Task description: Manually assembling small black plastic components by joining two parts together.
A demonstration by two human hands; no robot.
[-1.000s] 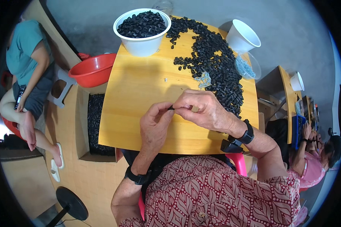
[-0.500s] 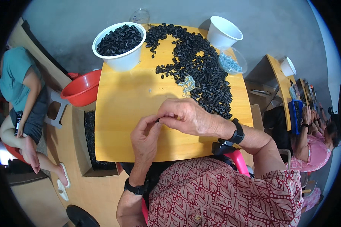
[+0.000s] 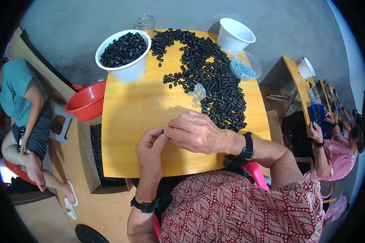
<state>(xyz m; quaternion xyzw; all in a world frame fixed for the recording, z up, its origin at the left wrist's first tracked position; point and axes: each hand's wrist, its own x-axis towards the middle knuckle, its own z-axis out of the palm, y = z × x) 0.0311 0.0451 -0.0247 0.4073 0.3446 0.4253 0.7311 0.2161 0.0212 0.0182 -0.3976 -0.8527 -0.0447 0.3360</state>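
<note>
Above the near part of the yellow table, my left hand (image 3: 150, 150) pinches a small black plastic piece (image 3: 163, 131) between thumb and finger. My right hand (image 3: 196, 133) meets it there with its fingertips closed; whatever those fingers hold is hidden. Beyond my hands spreads a large heap of short black plastic pieces (image 3: 225, 91). A little pile of shiny metal screws (image 3: 198, 92) lies at the heap's left edge. More of these small metal parts fill a clear round tub (image 3: 243, 69) at the far right.
A white bucket (image 3: 124, 72) full of black pieces stands far left, with a clear jar (image 3: 145, 25) behind it. Another white bucket (image 3: 237, 34) stands far right. Left of the table are a red basin (image 3: 86, 101) and a cardboard box (image 3: 95, 178). People sit on both sides.
The view has shifted slightly. My hands stay together around the small black piece, and the right fingers have rolled further over it. At right, a co-worker's hands have moved apart.
</note>
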